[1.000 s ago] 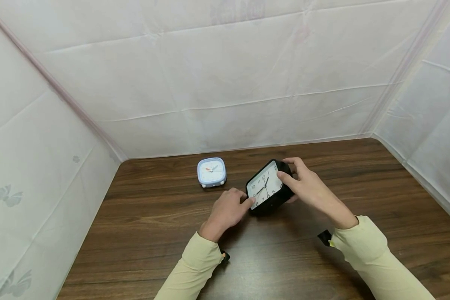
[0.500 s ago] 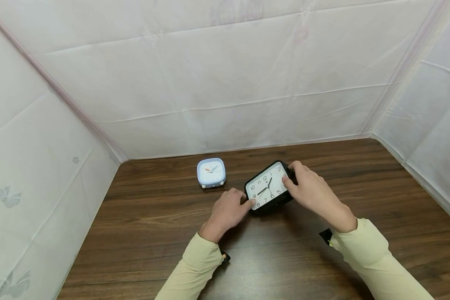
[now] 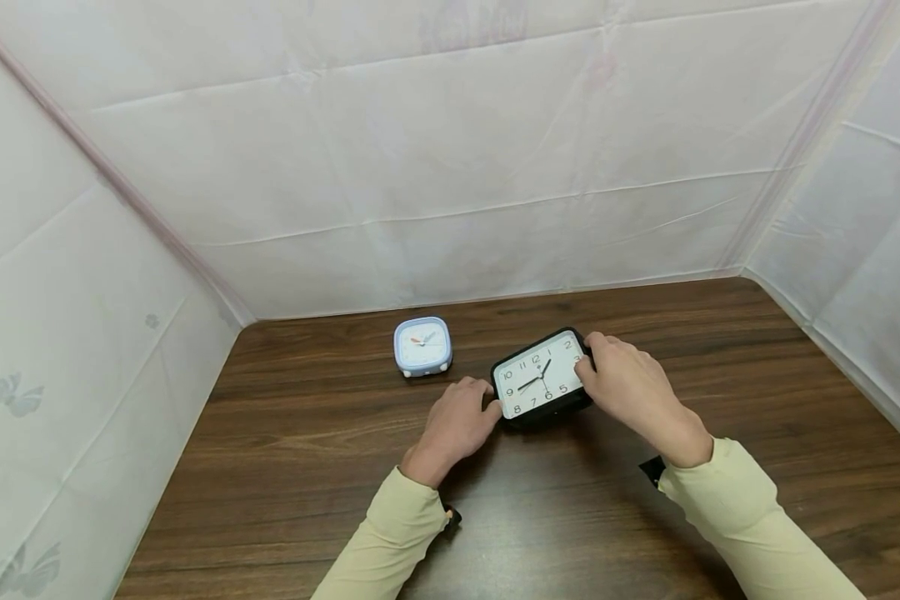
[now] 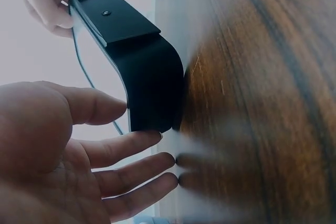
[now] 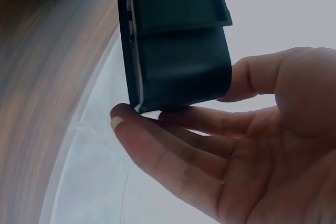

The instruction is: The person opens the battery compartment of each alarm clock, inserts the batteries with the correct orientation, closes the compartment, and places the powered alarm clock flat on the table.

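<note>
A black rectangular alarm clock [image 3: 532,377] with a white numbered dial is tilted, its face turned up. At its left end my left hand [image 3: 457,421] pinches lightly, thumb on the front rim and index finger against the end; the other fingers extend past it in the left wrist view, where the clock's black side [image 4: 149,77] shows. My right hand [image 3: 633,387] grips the opposite end, thumb on the face edge and fingers round behind. In the right wrist view this end of the clock [image 5: 184,66] looks raised off the table. The clock's back is mostly hidden.
A small light-blue alarm clock [image 3: 423,346] stands on the brown wooden table [image 3: 307,467], behind and left of the black one. White sheeting [image 3: 450,250] walls in the back and both sides of the table.
The black clock's right end has swung down and to the right, so its face turns further toward the head camera. My right hand has moved with it; the left stays nearly in place.
</note>
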The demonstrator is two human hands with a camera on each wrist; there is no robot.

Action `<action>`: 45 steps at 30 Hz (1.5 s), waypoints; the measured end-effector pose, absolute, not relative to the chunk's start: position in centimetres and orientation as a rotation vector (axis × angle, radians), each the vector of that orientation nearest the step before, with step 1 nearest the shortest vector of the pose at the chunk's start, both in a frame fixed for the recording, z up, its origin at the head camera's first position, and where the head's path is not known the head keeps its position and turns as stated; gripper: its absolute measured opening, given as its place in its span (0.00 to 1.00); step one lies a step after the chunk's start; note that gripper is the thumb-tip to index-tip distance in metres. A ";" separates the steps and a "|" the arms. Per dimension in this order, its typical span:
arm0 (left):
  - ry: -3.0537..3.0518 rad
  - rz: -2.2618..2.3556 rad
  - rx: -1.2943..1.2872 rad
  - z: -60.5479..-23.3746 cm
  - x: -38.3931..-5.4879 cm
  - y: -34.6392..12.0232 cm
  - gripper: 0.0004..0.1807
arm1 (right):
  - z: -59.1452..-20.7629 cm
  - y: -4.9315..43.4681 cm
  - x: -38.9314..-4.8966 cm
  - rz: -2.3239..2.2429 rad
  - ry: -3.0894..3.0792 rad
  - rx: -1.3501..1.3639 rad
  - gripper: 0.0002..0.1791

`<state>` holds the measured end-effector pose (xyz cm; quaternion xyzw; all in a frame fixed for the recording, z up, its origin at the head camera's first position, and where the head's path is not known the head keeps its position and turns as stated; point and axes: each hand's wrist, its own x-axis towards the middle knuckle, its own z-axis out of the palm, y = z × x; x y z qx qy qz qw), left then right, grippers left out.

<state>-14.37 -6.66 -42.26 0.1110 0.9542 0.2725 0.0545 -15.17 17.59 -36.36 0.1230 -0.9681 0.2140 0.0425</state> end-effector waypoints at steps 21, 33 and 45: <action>2.894 0.835 0.353 -42.3 -14.5 -6.7 0.20 | -37.3 18.1 -15.7 0.541 -3.029 0.425 0.07; 2.897 0.863 0.395 -42.4 -14.4 -6.8 0.21 | -37.5 18.3 -15.9 0.497 -3.087 0.450 0.08; 2.912 0.858 0.391 -42.4 -14.4 -6.9 0.18 | -38.1 18.7 -16.2 0.490 -3.215 0.497 0.08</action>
